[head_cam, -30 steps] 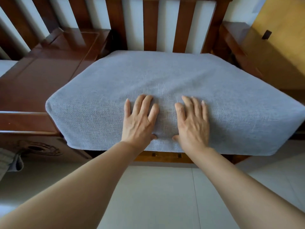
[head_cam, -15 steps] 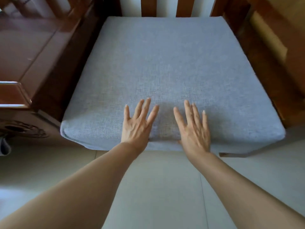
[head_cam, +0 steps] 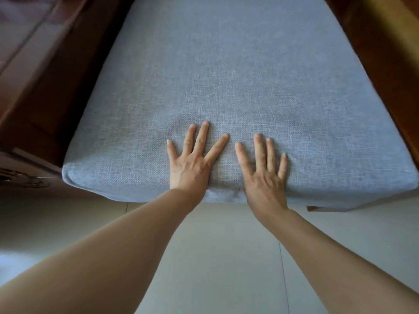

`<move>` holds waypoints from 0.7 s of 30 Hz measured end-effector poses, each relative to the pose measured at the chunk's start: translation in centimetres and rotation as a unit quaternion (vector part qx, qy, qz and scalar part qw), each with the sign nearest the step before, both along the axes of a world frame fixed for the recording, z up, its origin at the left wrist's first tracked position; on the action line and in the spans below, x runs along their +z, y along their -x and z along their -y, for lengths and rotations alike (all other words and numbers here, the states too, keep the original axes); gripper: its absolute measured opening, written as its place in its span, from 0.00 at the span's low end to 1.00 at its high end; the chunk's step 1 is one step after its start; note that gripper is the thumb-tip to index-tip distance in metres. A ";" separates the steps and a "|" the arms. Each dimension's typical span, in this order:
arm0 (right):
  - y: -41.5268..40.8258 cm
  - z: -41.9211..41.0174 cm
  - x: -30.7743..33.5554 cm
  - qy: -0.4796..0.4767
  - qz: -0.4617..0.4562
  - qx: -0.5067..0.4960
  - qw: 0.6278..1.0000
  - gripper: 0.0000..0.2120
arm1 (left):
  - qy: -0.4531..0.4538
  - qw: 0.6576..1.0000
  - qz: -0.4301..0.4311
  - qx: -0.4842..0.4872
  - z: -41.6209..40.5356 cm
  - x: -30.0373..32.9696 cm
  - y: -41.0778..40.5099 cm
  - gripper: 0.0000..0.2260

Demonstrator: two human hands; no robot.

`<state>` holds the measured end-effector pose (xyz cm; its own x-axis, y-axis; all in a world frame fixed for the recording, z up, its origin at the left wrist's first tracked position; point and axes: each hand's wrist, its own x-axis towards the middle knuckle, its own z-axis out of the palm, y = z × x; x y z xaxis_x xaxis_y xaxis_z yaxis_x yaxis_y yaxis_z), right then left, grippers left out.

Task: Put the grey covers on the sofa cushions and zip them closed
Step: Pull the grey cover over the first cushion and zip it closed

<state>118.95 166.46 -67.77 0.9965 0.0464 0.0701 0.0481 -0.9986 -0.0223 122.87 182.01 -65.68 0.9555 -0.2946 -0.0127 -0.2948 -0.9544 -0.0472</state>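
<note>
- Cushion point(head_cam: 238, 82), already in its grey woven cover, lies flat in the wooden sofa frame point(head_cam: 45, 91), between the frame's dark side members; its front edge overhangs the tiled floor point(head_cam: 215, 257) slightly.
- Left hand point(head_cam: 192, 162): flat, fingers straight and spread, palm down on the cushion top near the middle of the front edge. Holds nothing; it only presses.
- Right hand point(head_cam: 264, 175): likewise flat, fingers straight, just beside the left; heel of the palm sits over the front edge. Thumb mostly hidden under the edge, so I cannot tell whether it hooks the front face.
- Judgement: both palms side by side at the front edge suit pushing the cushion back and down to seat it squarely in the frame, or smoothing the fabric.
- Cover looks taut; faint dimpling around the fingertips only.
- Zip not visible from the head view; whether it is closed cannot be told. Probably on the rear or underside.
- A corner of wood point(head_cam: 314, 208) shows under the cushion's front right corner.
</note>
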 end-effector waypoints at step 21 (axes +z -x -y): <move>3.3 0.0 26.0 -0.035 -0.292 0.042 0.955 0.42 | 0.101 0.931 -0.332 0.118 -1.7 24.6 6.7 0.39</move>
